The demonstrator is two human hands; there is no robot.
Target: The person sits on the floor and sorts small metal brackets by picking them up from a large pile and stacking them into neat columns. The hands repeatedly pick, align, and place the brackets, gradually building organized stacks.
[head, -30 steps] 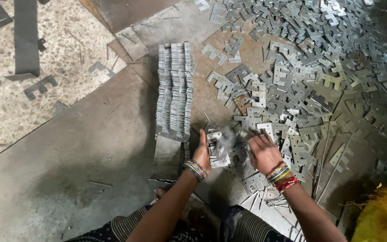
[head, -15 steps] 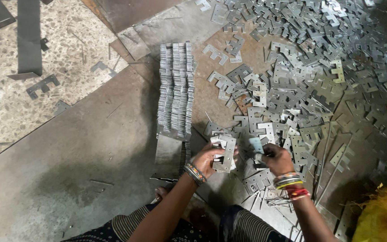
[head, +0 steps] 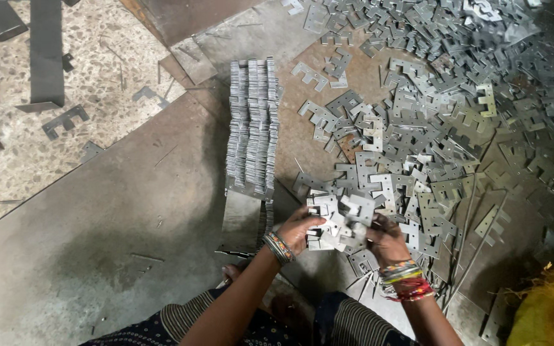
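Nearest the camera we see the person's knees in dark patterned cloth (head: 354,323), and at the lower right corner a yellow sack (head: 546,314). Just above these, the left hand (head: 297,229), with bangles at its wrist, curls its fingers around the left edge of a small bundle of stamped metal plates (head: 338,221); the hand is closed on the bundle. The right hand (head: 389,240), with red and yellow bangles at the wrist, grips the same bundle from the right side, its fingers folded over the plates. We note that the bundle sits between the two hands, held a little above the floor, at the near edge of the loose plates.

Directly left of the hands, a flat grey sheet piece (head: 242,221) lies on the floor. Beyond it, a long stacked row of plates (head: 252,125) stands on edge, running away from the person and well ordered. To the right of that row and extending to the far right, a large scattered heap of plates (head: 456,109) covers the floor, the pieces overlapping at every angle.

At the left, a broad dark metal sheet (head: 97,224) spreads over the speckled floor (head: 97,57). Farthest away, at the upper left, we see a bent grey metal strip (head: 46,54) and a single notched plate (head: 65,122) lying apart.
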